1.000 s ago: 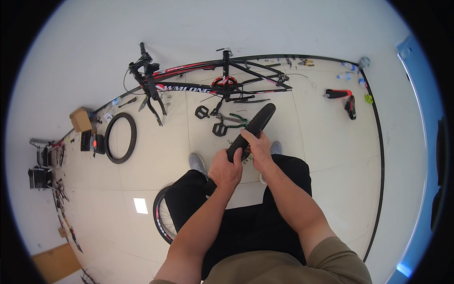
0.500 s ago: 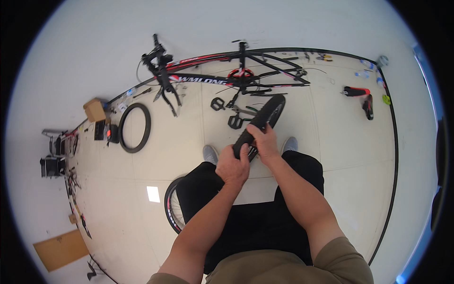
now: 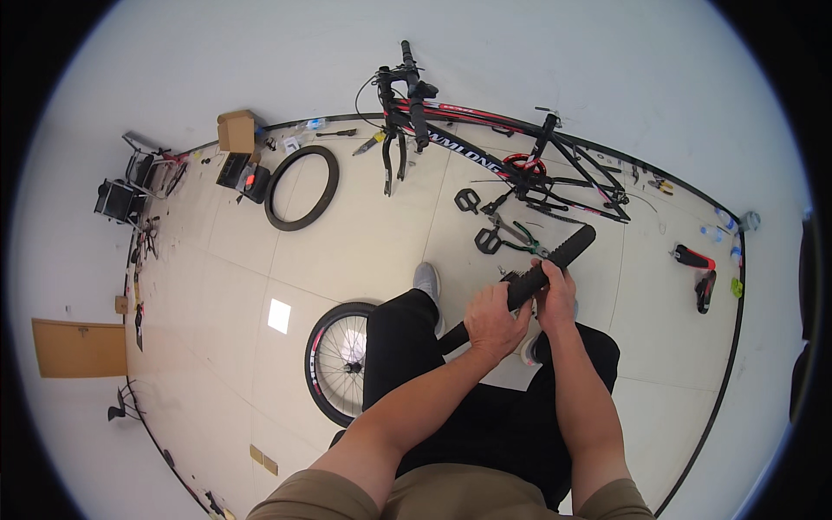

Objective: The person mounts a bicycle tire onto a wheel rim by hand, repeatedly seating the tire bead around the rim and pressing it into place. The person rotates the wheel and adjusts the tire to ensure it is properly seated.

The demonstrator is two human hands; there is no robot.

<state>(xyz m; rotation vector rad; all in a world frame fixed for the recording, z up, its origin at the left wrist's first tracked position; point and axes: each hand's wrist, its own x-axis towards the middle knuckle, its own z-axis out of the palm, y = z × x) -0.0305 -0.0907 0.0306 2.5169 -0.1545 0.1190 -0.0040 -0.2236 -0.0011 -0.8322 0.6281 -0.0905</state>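
A bicycle wheel with a black knobby tyre (image 3: 568, 249) stands nearly edge-on between my legs, slanting from upper right to lower left. My left hand (image 3: 496, 319) is closed round the tyre at its middle. Close by on the right, my right hand (image 3: 555, 290) grips the same tyre, thumb near the tread. The lower part of the wheel is hidden behind my left hand and leg. Just beyond it on the floor lie green-handled pliers (image 3: 526, 240) and two black pedals (image 3: 488, 240). A second wheel (image 3: 316, 364) lies beside my left leg.
A black and red bicycle frame (image 3: 468, 149) without wheels leans along the far wall. A loose tyre (image 3: 276, 201) lies at far left, near an open cardboard box (image 3: 237, 133) and a black case (image 3: 232, 171). Black-red folded parts (image 3: 704, 277) lie at right.
My view has swung left, so the bicycle frame and floor things appear further right. The tyre now shows lying at a flatter slant, and both hands still hold it.
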